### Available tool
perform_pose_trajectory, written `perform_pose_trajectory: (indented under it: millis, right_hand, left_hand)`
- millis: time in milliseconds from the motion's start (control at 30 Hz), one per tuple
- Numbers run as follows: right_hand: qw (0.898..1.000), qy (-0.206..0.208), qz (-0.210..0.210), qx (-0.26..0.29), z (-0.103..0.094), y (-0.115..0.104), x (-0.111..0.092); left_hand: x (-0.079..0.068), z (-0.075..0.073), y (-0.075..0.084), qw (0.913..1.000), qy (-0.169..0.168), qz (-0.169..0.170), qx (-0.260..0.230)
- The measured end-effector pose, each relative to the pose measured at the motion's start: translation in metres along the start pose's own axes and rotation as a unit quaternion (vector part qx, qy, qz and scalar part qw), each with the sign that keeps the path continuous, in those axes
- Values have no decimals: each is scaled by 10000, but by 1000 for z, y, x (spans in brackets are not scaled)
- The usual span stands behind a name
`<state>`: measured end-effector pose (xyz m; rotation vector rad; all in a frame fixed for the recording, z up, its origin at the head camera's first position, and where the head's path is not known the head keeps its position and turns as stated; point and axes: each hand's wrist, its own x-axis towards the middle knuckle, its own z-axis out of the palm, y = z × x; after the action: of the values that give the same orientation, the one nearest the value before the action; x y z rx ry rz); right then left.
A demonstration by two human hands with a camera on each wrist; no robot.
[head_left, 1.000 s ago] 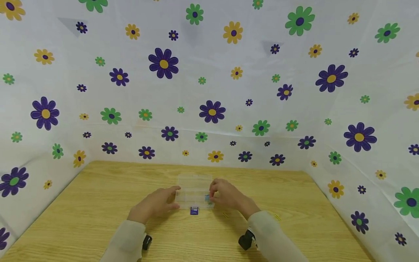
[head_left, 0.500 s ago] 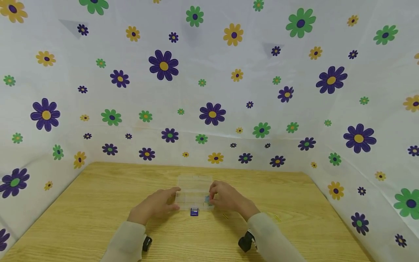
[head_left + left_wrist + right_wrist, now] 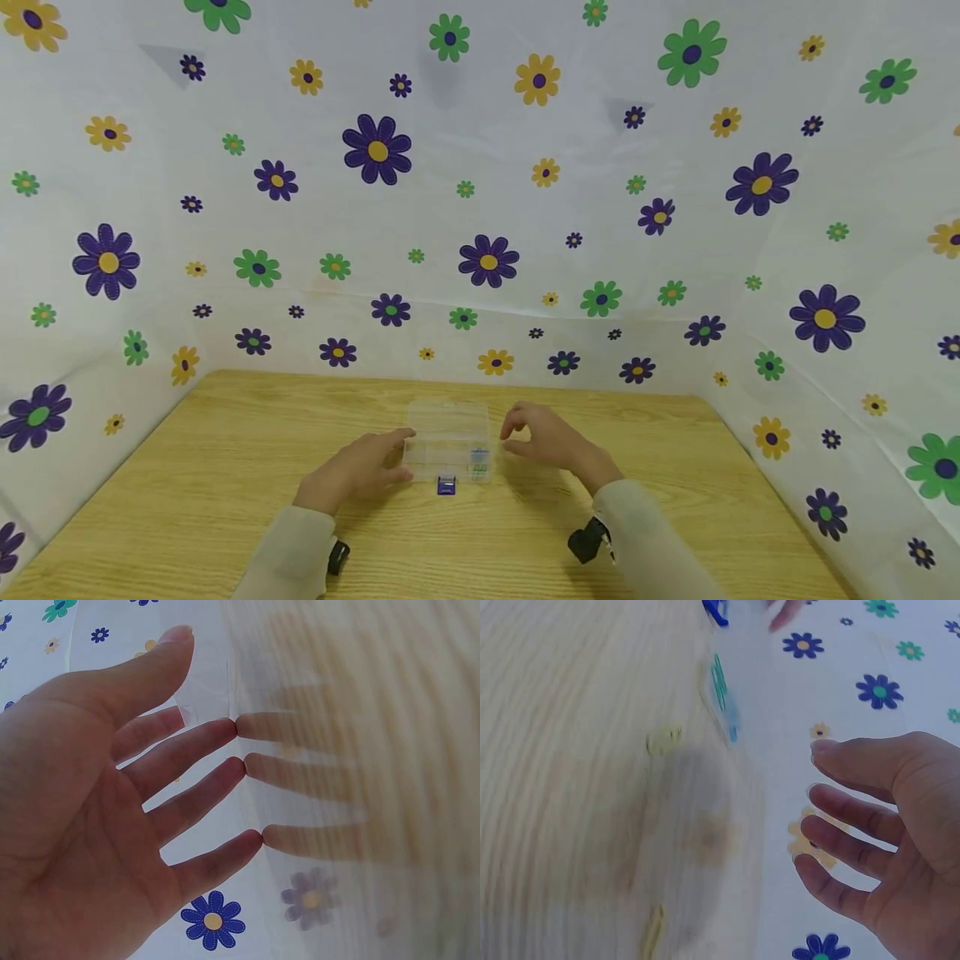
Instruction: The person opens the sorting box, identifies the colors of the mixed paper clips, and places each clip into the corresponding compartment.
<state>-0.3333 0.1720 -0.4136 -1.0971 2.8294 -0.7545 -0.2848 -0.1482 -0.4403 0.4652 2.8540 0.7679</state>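
A clear divided plastic box (image 3: 435, 454) stands on the table with its lid tilted back and a blue latch (image 3: 446, 485) at its front. Blue paper clips (image 3: 480, 455) lie in a right-hand compartment, with green paper clips (image 3: 478, 472) in the one in front. My left hand (image 3: 356, 471) is at the box's left side, fingers extended and thumb apart; in the left wrist view its fingertips meet a glossy surface. Just right of the box, my right hand (image 3: 551, 437) hovers with loosely bent fingers and nothing between them.
Yellow paper clips (image 3: 664, 740) lie on the wooden table (image 3: 247, 467) near the right hand, and another yellow paper clip (image 3: 652, 930) lies farther off. Flower-patterned white cloth (image 3: 450, 208) walls the table at the back and both sides.
My right hand has withdrawn from the box's right compartments and moved right, uncovering the blue and green paper clips. The left hand has stayed at the box's left side.
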Motion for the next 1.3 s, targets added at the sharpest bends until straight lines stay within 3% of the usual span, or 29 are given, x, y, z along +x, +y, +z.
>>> perform_pose_trajectory:
  millis: [300,600,867,1133,1300]
  right_hand:
    - [9996,0,-5,-271,-18,23,-30]
    - [9989,-166,337,-275,-22,38,-48]
    - [9974,-65,549,-468,-20,48,-61]
    - [9870,66,1451,-681,-19,50,-71]
    - [9828,137,1646,-825,-16,52,-73]
  left_hand:
    - [-4,-1,0,10000,24,74,-7]
    - [-6,1,0,9999,30,91,-134]
    - [-6,1,-1,9998,92,165,-93]
    - [-7,0,-1,9998,59,172,-78]
    - [-8,0,0,9998,70,181,-51]
